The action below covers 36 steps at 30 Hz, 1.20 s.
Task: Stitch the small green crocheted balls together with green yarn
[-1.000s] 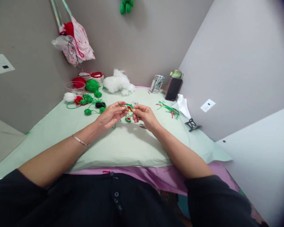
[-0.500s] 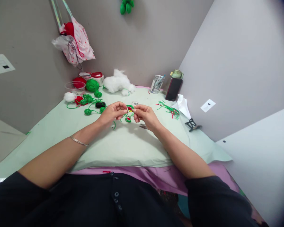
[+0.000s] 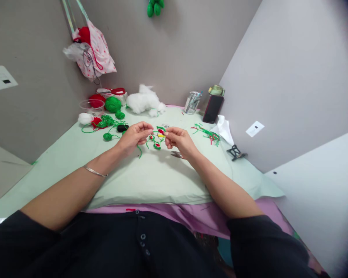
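Between my hands is a small red and green crochet piece [image 3: 161, 130], pinched at its right side by the fingertips of my right hand [image 3: 178, 139]. A thin dark strand runs from it toward my left hand [image 3: 137, 136], whose thumb and forefinger are pressed together on what looks like its end. Below hang or lie other small red and green pieces [image 3: 157, 145]; which of the two I cannot tell. Something yellow [image 3: 161, 135] shows beside the right fingertips. Scissors [image 3: 177, 154] lie partly under my right hand.
Green yarn balls [image 3: 113, 104], a red ball [image 3: 97, 101] and tangled green yarn are at the back left. White stuffing [image 3: 143, 100], a pen jar [image 3: 192, 103] and a phone [image 3: 213, 109] stand behind. Yarn scraps [image 3: 207, 133], white cloth [image 3: 224, 130] and a black clip [image 3: 236, 153] lie right.
My left hand has moved slightly left, away from the crochet piece. The gap between my hands is wider, and the piece stays at my right fingertips.
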Tool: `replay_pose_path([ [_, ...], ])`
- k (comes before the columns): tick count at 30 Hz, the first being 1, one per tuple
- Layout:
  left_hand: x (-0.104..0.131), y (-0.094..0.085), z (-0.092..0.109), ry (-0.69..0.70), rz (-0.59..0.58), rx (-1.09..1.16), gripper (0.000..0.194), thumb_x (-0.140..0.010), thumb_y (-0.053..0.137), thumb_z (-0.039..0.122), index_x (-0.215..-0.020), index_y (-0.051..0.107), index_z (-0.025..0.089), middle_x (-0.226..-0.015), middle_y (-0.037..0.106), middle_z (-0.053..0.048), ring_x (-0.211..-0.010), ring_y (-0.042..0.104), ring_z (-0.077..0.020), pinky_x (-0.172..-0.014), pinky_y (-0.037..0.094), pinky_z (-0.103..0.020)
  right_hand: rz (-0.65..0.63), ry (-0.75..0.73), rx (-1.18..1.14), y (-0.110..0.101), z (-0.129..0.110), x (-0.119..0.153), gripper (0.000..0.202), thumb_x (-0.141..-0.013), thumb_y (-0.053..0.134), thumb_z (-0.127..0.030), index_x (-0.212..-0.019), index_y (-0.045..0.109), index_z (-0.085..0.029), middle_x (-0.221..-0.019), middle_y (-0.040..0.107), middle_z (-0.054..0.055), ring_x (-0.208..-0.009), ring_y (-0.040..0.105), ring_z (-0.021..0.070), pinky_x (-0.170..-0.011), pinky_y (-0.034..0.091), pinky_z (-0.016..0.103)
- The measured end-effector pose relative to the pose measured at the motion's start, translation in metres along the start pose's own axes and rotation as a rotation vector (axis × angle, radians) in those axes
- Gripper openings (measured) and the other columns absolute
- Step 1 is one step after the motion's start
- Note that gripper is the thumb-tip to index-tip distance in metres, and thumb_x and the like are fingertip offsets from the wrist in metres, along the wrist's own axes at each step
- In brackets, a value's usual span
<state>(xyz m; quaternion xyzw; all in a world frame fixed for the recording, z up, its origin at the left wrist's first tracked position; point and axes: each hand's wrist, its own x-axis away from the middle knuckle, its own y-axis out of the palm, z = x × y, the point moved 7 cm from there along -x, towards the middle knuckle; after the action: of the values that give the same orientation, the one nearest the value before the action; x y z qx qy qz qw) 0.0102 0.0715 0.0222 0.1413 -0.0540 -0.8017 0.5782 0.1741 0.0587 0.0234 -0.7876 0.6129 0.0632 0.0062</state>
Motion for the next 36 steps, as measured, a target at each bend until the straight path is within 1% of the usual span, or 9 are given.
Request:
replay_pose_path([
  [4, 0.0, -0.001, -0.006, -0.007, 0.036, -0.122, 0.029, -0.076, 0.083, 0.042, -0.085, 0.071, 0.016, -0.083, 0.067, -0.003, -0.067, 0.056, -0.0094, -0.062, 0.048, -0.021, -0.067, 0.005, 0.042, 0.003, 0.0, 0.001, 0.034, -0.071, 0.081, -0.045, -0.083, 0.065, -0.017, -0.054, 0.064, -0.004, -0.044, 0.053, 0.0083, -0.046, 0.039, 0.021],
  [6, 0.001, 0.001, -0.009, -0.037, 0.002, -0.109, 0.033, -0.075, 0.083, 0.046, -0.086, 0.071, 0.017, -0.084, 0.067, -0.003, -0.071, 0.06, -0.0116, -0.073, 0.052, -0.026, -0.114, 0.011, 0.077, 0.007, 0.001, 0.003, 0.035, -0.072, 0.08, -0.046, -0.085, 0.066, -0.017, -0.055, 0.064, -0.004, -0.044, 0.054, 0.0083, -0.047, 0.039, 0.021],
  [9, 0.001, 0.002, -0.01, -0.032, -0.031, -0.089, 0.032, -0.071, 0.086, 0.042, -0.083, 0.07, 0.016, -0.081, 0.065, -0.001, -0.072, 0.061, -0.0125, -0.077, 0.054, -0.029, -0.123, 0.011, 0.091, 0.007, 0.001, 0.003, 0.038, -0.072, 0.08, -0.049, -0.086, 0.066, -0.017, -0.057, 0.064, -0.003, -0.046, 0.054, 0.008, -0.048, 0.04, 0.021],
  [15, -0.004, -0.009, -0.012, -0.053, 0.059, -0.184, 0.028, -0.067, 0.086, 0.034, -0.074, 0.067, 0.016, -0.072, 0.064, 0.0, -0.062, 0.062, -0.0129, -0.068, 0.055, -0.03, 0.061, -0.101, -0.02, -0.022, -0.023, 0.0, 0.042, -0.069, 0.082, -0.053, -0.088, 0.064, -0.02, -0.056, 0.056, -0.007, -0.045, 0.045, 0.0067, -0.047, 0.036, 0.022],
  [20, -0.005, -0.01, -0.014, -0.059, 0.073, -0.24, 0.026, -0.067, 0.086, 0.033, -0.072, 0.068, 0.015, -0.067, 0.064, -0.002, -0.058, 0.06, -0.0126, -0.066, 0.056, -0.03, 0.297, -0.304, 0.012, -0.05, -0.051, 0.007, 0.037, -0.079, 0.073, -0.058, -0.093, 0.062, -0.025, -0.062, 0.052, -0.005, -0.051, 0.044, 0.0093, -0.051, 0.039, 0.025],
  [22, -0.003, -0.007, -0.014, -0.065, 0.055, -0.192, 0.028, -0.068, 0.086, 0.035, -0.074, 0.067, 0.015, -0.069, 0.064, -0.001, -0.061, 0.061, -0.0132, -0.068, 0.057, -0.031, 0.269, -0.299, 0.058, -0.047, -0.051, 0.007, 0.037, -0.082, 0.07, -0.058, -0.096, 0.064, -0.024, -0.064, 0.052, -0.004, -0.052, 0.045, 0.0096, -0.053, 0.04, 0.026],
  [25, -0.001, -0.005, -0.012, -0.05, 0.044, -0.14, 0.031, -0.069, 0.085, 0.038, -0.077, 0.066, 0.016, -0.073, 0.063, -0.001, -0.067, 0.062, -0.0136, -0.071, 0.058, -0.032, 0.13, -0.269, 0.136, -0.03, -0.044, 0.007, 0.037, -0.083, 0.069, -0.054, -0.101, 0.065, -0.022, -0.068, 0.058, -0.003, -0.056, 0.052, 0.0102, -0.058, 0.043, 0.026],
  [28, -0.001, -0.006, -0.012, -0.023, 0.044, -0.125, 0.031, -0.071, 0.085, 0.039, -0.077, 0.066, 0.016, -0.077, 0.065, -0.001, -0.072, 0.064, -0.0141, -0.077, 0.059, -0.033, 0.043, -0.272, 0.275, -0.012, -0.037, 0.01, 0.028, -0.087, 0.065, -0.048, -0.095, 0.064, -0.021, -0.068, 0.062, -0.002, -0.057, 0.054, 0.0115, -0.059, 0.044, 0.026],
  [36, -0.001, -0.003, -0.014, -0.003, 0.031, -0.079, 0.032, -0.072, 0.085, 0.039, -0.078, 0.065, 0.015, -0.079, 0.068, -0.002, -0.076, 0.066, -0.0148, -0.085, 0.058, -0.036, 0.077, -0.521, 0.966, 0.012, -0.03, 0.019, 0.014, -0.092, 0.061, -0.026, -0.085, 0.073, -0.022, -0.077, 0.06, 0.002, -0.068, 0.052, 0.0132, -0.068, 0.038, 0.027],
])
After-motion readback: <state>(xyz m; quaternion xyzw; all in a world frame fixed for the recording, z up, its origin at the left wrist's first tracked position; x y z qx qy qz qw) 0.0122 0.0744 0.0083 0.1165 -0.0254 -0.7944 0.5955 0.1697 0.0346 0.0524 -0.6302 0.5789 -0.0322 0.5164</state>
